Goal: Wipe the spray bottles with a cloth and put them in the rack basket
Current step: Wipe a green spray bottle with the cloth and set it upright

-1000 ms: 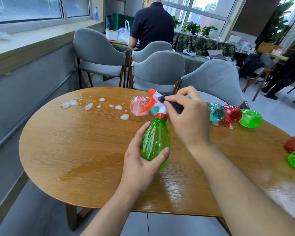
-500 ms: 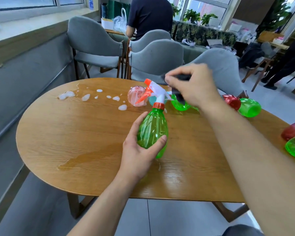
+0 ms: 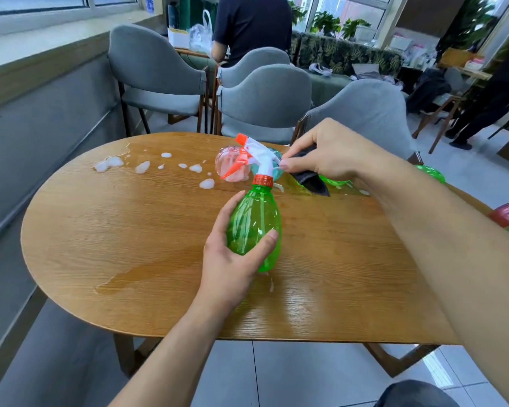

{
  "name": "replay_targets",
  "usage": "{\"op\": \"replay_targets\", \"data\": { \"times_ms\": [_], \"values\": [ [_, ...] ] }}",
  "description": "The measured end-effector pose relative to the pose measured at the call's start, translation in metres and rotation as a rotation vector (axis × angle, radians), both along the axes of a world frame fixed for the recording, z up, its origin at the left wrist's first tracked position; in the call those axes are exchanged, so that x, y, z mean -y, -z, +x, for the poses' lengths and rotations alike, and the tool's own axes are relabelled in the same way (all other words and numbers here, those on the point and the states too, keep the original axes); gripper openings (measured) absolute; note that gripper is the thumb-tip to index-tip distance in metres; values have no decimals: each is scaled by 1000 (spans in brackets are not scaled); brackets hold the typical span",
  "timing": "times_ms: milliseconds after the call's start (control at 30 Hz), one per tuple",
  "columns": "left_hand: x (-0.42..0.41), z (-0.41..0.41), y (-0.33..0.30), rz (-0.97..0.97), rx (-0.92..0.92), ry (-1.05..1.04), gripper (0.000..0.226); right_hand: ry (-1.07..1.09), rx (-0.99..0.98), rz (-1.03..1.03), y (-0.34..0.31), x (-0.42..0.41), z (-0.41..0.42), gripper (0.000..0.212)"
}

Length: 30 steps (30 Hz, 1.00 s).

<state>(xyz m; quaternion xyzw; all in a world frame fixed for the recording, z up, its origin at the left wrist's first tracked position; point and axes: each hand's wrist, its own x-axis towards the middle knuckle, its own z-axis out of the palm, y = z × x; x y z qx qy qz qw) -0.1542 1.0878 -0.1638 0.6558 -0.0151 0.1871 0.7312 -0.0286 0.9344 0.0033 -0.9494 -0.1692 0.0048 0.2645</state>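
Left hand (image 3: 232, 259) grips green spray bottle (image 3: 254, 224) upright above tabletop (image 3: 130, 245) middle; right hand (image 3: 326, 154) pinches dark cloth (image 3: 312, 179) beside white trigger head (image 3: 260, 155).

A spray bottle (image 3: 254, 221) stands tilted near the centre of a round table (image 3: 130, 245), its trigger head (image 3: 254, 154) pointing toward 11 o'clock. The left hand (image 3: 232, 257) grips the bottle from 7 o'clock; the right hand (image 3: 326, 154), holding a cloth (image 3: 310, 177), sits at 2 o'clock beside the head. Foam blobs (image 3: 143, 165) lie at 10 o'clock on the table, a puddle (image 3: 147, 274) at 8 o'clock. Another bottle (image 3: 232, 165) lies behind the head; more bottles (image 3: 431, 171) lie at 3 o'clock. Chairs (image 3: 265, 98) stand behind the table at 12 o'clock
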Motion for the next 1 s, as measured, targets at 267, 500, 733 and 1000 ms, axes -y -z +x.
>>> {"op": "replay_targets", "data": {
  "times_ms": [267,500,733,1000],
  "values": [
    [4,3,-3,62,25,41,76,0,352,88,-15,11,-6,10],
    [2,2,-1,63,17,43,74,-96,205,155,9,-2,1,13],
    [0,1,-2,94,19,42,77,-50,66,-122,-8,24,-1,2],
    [10,2,-3,112,6,74,74,-54,310,213,9,-12,-2,13]
  ]
}}
